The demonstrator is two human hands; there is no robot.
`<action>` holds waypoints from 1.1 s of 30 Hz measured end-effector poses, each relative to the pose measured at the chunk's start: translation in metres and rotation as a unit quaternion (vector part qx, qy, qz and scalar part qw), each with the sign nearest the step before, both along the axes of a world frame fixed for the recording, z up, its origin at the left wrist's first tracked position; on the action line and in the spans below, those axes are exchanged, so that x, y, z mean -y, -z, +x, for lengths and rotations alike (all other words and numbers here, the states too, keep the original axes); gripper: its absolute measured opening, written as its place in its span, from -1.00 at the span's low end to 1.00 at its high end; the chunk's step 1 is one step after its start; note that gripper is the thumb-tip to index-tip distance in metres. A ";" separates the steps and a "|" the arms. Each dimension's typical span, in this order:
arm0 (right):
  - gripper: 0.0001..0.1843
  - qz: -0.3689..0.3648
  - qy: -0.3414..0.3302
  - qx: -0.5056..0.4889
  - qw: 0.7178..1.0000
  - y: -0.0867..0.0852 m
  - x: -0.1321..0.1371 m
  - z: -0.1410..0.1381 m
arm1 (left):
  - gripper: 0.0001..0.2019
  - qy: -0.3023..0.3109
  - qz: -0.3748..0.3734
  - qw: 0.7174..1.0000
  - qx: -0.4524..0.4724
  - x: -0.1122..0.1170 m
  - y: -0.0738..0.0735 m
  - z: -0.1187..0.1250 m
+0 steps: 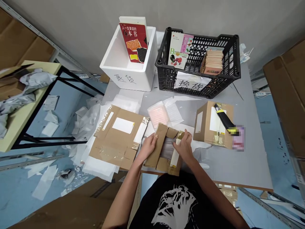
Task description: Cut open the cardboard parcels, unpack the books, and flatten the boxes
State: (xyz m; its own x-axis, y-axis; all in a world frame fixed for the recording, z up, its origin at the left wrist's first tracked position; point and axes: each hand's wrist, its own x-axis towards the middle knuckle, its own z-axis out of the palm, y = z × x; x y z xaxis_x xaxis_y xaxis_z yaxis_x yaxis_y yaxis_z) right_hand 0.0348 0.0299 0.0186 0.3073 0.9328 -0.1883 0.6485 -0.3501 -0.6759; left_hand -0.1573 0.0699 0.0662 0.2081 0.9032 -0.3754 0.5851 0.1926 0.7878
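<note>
A torn-open cardboard mailer (pixel 162 159) lies at the table's front edge, with a shiny plastic-wrapped item (pixel 167 148) showing through its opening. My left hand (pixel 150 147) grips the mailer's left flap. My right hand (pixel 183 145) presses on the right flap near a strip of gold tape, its fingers curled over the cardboard. A flattened cardboard mailer (pixel 116 136) lies to the left of my hands. To the right stands a small cardboard box (pixel 206 127), and a black-and-yellow box cutter (pixel 225 119) lies on it.
A white foam box (pixel 111 68) holding books and a black plastic crate (pixel 162 74) holding books stand at the back of the grey table (pixel 238 168). Pink-filled plastic packaging (pixel 157 114) lies near the middle. Paper scraps litter the blue floor (pixel 21 181); a cluttered side table (pixel 40 68) stands left.
</note>
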 end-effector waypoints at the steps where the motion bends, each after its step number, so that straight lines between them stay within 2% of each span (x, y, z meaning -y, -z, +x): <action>1: -0.06 0.008 -0.006 -0.033 0.999 0.000 -0.001 0.000 | -0.59 -0.008 0.009 1.000 -0.009 -0.001 0.002 -0.005; 4: -0.21 0.014 -0.023 -0.184 0.982 0.005 -0.004 0.015 | -0.62 -0.048 0.041 0.997 -0.043 -0.005 0.018 -0.024; 7: -0.39 -0.026 0.007 -0.311 0.950 0.015 -0.001 0.033 | -0.64 -0.058 0.041 0.991 -0.116 -0.007 0.035 -0.036; 9: -0.34 -0.049 0.044 -0.328 0.942 0.021 0.004 0.039 | -0.64 -0.052 0.060 0.979 -0.188 -0.003 0.040 -0.035; 11: -0.21 -0.062 0.074 -0.290 0.952 0.028 0.010 0.039 | -0.58 -0.030 0.144 0.955 -0.257 0.005 0.038 -0.027; 13: -0.14 -0.055 0.089 -0.227 0.968 0.032 0.014 0.036 | -0.52 0.045 0.251 0.920 -0.299 0.017 0.032 -0.016; 15: -0.14 -0.027 0.084 -0.164 0.983 0.034 0.016 0.032 | -0.51 0.173 0.309 0.882 -0.310 0.031 0.026 -0.006; 17: -0.15 0.000 0.064 -0.106 0.992 0.033 0.016 0.028 | -0.62 0.284 0.312 0.853 -0.307 0.044 0.025 0.002; 19: -0.16 0.011 0.044 -0.056 0.997 0.031 0.016 0.025 | -0.74 0.336 0.297 0.842 -0.301 0.054 0.026 0.005; 23: -0.20 0.045 0.007 0.035 0.998 0.019 0.018 0.021 | -0.73 0.330 0.289 0.858 -0.268 0.063 0.022 0.000; 27: -0.36 0.113 -0.070 0.144 0.981 -0.002 0.018 0.017 | -0.67 0.323 0.246 0.888 -0.216 0.071 -0.006 -0.014; 30: -0.46 0.127 -0.152 0.185 0.963 -0.017 0.014 0.014 | -0.67 0.340 0.194 0.906 -0.158 0.085 -0.028 -0.024; 33: -0.52 0.105 -0.225 0.218 0.944 -0.024 0.009 0.009 | -0.70 0.353 0.153 0.916 -0.115 0.103 -0.033 -0.026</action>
State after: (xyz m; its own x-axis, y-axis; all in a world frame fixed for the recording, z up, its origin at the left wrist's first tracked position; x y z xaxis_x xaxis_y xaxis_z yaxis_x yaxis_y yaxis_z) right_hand 0.0439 0.0214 0.0428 -0.1230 0.9900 0.0690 0.9319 0.1391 -0.3350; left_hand -0.1834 -0.0326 0.0995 0.7280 0.6440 -0.2353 0.6362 -0.5067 0.5818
